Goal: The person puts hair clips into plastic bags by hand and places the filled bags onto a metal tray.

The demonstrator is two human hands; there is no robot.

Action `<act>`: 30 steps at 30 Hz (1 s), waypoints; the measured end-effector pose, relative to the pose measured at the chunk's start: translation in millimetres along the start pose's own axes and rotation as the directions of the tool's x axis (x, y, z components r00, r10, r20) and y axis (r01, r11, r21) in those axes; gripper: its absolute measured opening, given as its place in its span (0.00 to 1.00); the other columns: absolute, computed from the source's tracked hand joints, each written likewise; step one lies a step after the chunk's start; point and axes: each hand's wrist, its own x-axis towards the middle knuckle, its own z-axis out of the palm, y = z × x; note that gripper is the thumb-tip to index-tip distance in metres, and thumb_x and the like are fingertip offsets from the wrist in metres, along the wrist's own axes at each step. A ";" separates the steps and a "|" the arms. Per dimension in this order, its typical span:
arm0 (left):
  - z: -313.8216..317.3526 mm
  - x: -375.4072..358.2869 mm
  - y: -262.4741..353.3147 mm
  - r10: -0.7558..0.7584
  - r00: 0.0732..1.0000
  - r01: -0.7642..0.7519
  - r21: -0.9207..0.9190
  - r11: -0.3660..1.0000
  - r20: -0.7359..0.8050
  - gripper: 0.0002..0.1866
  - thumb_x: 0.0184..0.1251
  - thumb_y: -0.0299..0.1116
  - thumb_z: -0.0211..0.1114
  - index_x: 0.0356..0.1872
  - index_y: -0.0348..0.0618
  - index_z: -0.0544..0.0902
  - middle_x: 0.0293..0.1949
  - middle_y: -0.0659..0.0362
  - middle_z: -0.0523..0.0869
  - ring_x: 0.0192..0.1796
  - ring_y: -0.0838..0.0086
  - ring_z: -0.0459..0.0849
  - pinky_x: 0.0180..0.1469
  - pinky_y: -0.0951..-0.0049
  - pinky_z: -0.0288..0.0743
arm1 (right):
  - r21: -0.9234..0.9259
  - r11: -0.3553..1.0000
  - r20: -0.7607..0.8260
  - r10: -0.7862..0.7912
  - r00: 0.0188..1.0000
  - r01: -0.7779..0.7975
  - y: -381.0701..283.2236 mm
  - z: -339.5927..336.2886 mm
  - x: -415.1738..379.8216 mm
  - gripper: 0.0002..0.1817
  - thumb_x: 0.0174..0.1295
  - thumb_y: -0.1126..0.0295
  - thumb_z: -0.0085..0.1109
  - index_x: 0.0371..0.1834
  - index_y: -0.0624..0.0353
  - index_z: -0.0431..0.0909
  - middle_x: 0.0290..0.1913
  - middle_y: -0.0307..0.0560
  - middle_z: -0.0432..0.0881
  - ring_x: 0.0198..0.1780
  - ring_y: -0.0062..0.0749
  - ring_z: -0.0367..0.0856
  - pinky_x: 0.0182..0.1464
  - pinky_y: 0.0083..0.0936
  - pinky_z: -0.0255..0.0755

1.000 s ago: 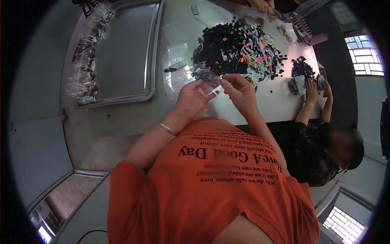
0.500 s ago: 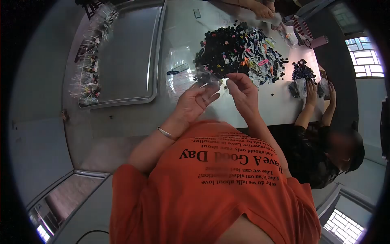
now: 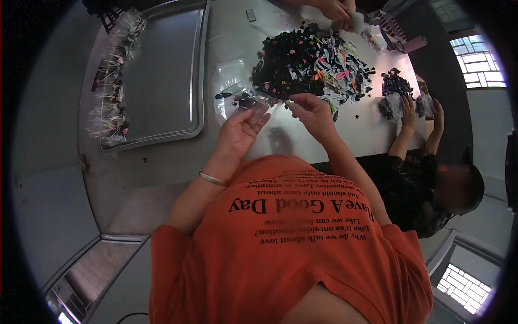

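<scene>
My left hand (image 3: 240, 129) is closed on a clear plastic bag (image 3: 260, 108) with small dark pieces in its far end. To its right, my right hand (image 3: 314, 117) pinches a tiny yellow-green piece (image 3: 287, 105) between thumb and fingertips; its exact kind is too small to tell. Both hands are over the near side of the table, the fingertips a short way apart. Just beyond them spreads a large pile of small black claw clips (image 3: 283, 62) dotted with coloured flowers. Snap hair clips (image 3: 340, 73), white, orange and pink among them, form its right part.
A large metal tray (image 3: 200, 81) lies at left, with filled clear bags (image 3: 115, 97) along its far-left edge. A co-worker's hands (image 3: 408, 116) rest by bags and a dark pile (image 3: 396, 83) at right. Another person's hands (image 3: 337, 12) work at the top. A pink cylinder (image 3: 415, 44) lies top right.
The whole view has shifted slightly. My left hand and the bag have moved left, further from my right hand. The right hand still pinches, now with a yellow-green piece showing at its fingertips.
</scene>
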 end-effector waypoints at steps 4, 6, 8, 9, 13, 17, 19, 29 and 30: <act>-22.6 -7.1 13.1 0.027 0.991 -0.034 -0.051 0.998 -0.133 0.14 0.60 0.20 0.55 0.48 0.32 0.74 0.49 0.47 0.81 0.54 0.60 0.80 0.60 0.57 0.73 | -0.494 0.869 -0.158 -0.074 0.985 -0.014 56.3 -32.0 3.6 0.12 0.54 0.69 0.64 0.40 0.62 0.81 0.32 0.46 0.84 0.32 0.25 0.81 0.36 0.23 0.74; -27.9 -15.5 15.0 0.034 0.985 -0.045 -0.065 0.997 -0.169 0.13 0.61 0.20 0.55 0.48 0.32 0.75 0.49 0.47 0.81 0.54 0.60 0.80 0.60 0.58 0.73 | -0.667 0.745 -0.104 -0.047 0.993 -0.034 73.6 -34.6 -0.9 0.14 0.53 0.66 0.65 0.41 0.61 0.82 0.34 0.48 0.84 0.33 0.31 0.83 0.37 0.26 0.75; -33.5 -18.5 12.7 0.030 0.983 -0.042 -0.062 0.997 -0.182 0.13 0.61 0.20 0.55 0.47 0.32 0.75 0.49 0.47 0.81 0.54 0.60 0.80 0.61 0.58 0.73 | -0.662 0.749 -0.130 -0.082 0.988 -0.025 85.5 -26.0 0.1 0.17 0.50 0.63 0.66 0.41 0.60 0.82 0.35 0.49 0.83 0.33 0.35 0.82 0.38 0.28 0.75; -35.1 -19.1 11.6 0.032 0.981 -0.044 -0.059 0.997 -0.194 0.13 0.61 0.20 0.55 0.47 0.33 0.75 0.48 0.47 0.81 0.54 0.60 0.80 0.61 0.58 0.73 | -0.666 0.745 -0.166 -0.110 0.980 -0.029 82.8 -19.3 1.2 0.17 0.50 0.62 0.67 0.40 0.59 0.82 0.36 0.49 0.82 0.34 0.36 0.82 0.38 0.29 0.75; -30.3 -16.4 6.4 0.025 0.988 -0.027 -0.010 1.000 -0.153 0.12 0.61 0.21 0.55 0.47 0.33 0.75 0.48 0.47 0.82 0.54 0.59 0.80 0.61 0.58 0.72 | -0.755 0.655 -0.184 -0.184 0.966 -0.019 87.5 -8.9 11.2 0.14 0.50 0.61 0.66 0.39 0.54 0.84 0.35 0.45 0.80 0.35 0.42 0.80 0.40 0.32 0.74; -21.1 -20.3 3.0 0.018 0.995 -0.015 0.030 0.999 -0.094 0.16 0.65 0.25 0.52 0.54 0.30 0.72 0.54 0.48 0.79 0.58 0.63 0.77 0.63 0.63 0.70 | -0.310 0.950 -0.257 -0.039 0.966 -0.045 51.9 0.5 3.7 0.10 0.56 0.69 0.65 0.37 0.63 0.82 0.34 0.44 0.85 0.33 0.20 0.81 0.38 0.18 0.74; -19.3 -19.1 3.1 -0.008 0.999 0.012 0.070 0.997 -0.050 0.17 0.67 0.26 0.51 0.55 0.30 0.71 0.55 0.48 0.78 0.57 0.63 0.78 0.63 0.63 0.70 | -0.119 0.990 -0.130 -0.091 0.987 0.076 21.3 8.3 -12.7 0.08 0.57 0.72 0.64 0.37 0.64 0.82 0.33 0.40 0.83 0.33 0.17 0.79 0.38 0.14 0.72; -13.7 -17.5 -8.0 -0.029 1.000 0.029 0.002 1.000 -0.006 0.16 0.70 0.30 0.51 0.54 0.33 0.72 0.52 0.50 0.80 0.55 0.64 0.79 0.62 0.63 0.70 | -0.674 0.584 0.186 -0.458 0.870 0.451 -31.7 46.2 -20.5 0.07 0.51 0.68 0.65 0.34 0.52 0.84 0.25 0.38 0.77 0.22 0.28 0.78 0.24 0.25 0.71; -15.9 -17.7 -8.7 -0.022 0.999 0.021 0.008 1.000 0.040 0.14 0.69 0.29 0.51 0.52 0.35 0.73 0.51 0.50 0.80 0.55 0.63 0.79 0.62 0.60 0.70 | -0.667 0.605 0.184 -0.432 0.883 0.435 -32.5 47.3 -18.6 0.07 0.51 0.67 0.65 0.34 0.51 0.84 0.24 0.38 0.77 0.23 0.29 0.78 0.24 0.26 0.71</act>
